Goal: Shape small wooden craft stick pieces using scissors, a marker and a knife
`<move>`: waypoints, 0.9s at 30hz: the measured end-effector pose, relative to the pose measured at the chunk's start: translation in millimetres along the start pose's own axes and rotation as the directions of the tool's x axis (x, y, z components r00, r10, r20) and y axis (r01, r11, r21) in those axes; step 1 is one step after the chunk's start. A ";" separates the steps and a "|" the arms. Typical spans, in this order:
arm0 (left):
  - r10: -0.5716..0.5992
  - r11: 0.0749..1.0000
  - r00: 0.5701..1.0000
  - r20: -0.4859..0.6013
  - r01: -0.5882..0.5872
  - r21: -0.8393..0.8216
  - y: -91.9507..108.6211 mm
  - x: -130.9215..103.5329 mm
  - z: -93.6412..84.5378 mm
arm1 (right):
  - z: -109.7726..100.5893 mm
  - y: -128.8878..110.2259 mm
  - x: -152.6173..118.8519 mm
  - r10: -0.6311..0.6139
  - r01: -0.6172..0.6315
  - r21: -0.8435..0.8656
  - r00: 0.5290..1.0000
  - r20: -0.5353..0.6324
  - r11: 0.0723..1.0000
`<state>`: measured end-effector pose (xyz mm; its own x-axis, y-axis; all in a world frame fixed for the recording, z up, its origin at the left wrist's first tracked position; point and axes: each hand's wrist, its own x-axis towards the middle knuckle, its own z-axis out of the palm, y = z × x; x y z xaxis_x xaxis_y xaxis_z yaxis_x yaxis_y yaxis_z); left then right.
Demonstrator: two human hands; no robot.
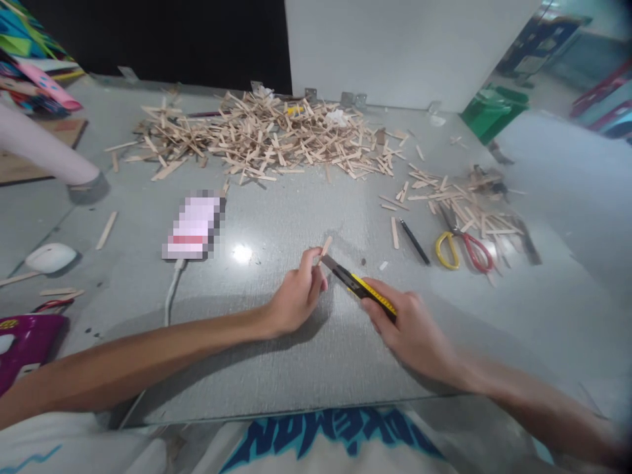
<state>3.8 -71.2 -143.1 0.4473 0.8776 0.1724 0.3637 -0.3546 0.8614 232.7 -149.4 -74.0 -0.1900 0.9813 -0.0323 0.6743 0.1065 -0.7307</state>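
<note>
My left hand (299, 293) is closed, pinching a short wooden stick (326, 245) that points up from the fingertips above the grey tabletop. In my right hand (407, 319) is a yellow and black utility knife (368, 291), its fingers wrapped round the handle. The blade (330, 263) is out and meets the stick close to my left fingers; whether it cuts into the wood I cannot tell. Part of the stick is hidden by my left hand.
Across the back lies a large heap of wooden sticks (276, 138). To the right are a black pen (415, 241), scissors (457, 238) with yellow and red handles, and more scattered sticks (429, 191). A phone (195, 227) on a white cable (171, 293) and a white mouse (51, 257) lie left.
</note>
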 end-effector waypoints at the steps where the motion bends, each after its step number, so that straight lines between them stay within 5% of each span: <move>1: -0.002 1.000 1.000 -0.003 0.002 0.003 0.6 -0.5 0.0 | 0.8 -0.5 -0.3 -0.002 0.002 -0.007 1.000 -0.012 1.000; 4: 0.002 1.000 1.000 -0.014 -0.002 0.003 0.3 -2.4 0.0 | 0.9 -3.3 -4.5 0.029 -0.029 0.038 1.000 -0.007 0.999; 9: -0.050 0.996 0.995 -0.091 0.043 -0.076 -6.4 -0.8 -3.3 | -14.4 -16.3 -16.4 0.217 -0.250 0.303 0.966 0.140 0.920; 15: -0.030 0.952 0.999 -0.040 0.016 -0.305 -6.9 7.0 -10.5 | -21.8 -17.5 -3.0 0.001 0.000 0.011 0.996 -0.095 1.000; 20: -0.014 0.904 1.000 -0.018 0.005 -0.428 -8.6 8.6 -11.3 | 2.2 5.7 11.4 -0.132 0.123 -0.076 0.983 -0.125 0.989; 27: 0.034 0.923 0.999 0.019 -0.024 -0.384 -6.1 7.8 -10.1 | 16.9 18.3 5.1 -0.170 0.159 -0.102 0.979 -0.110 0.982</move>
<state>-3.2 -58.9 -142.2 0.4750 0.8587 0.1925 0.0109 -0.2245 0.9744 232.0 -145.1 -99.0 -0.2224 0.9605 0.1674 0.7051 0.2771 -0.6528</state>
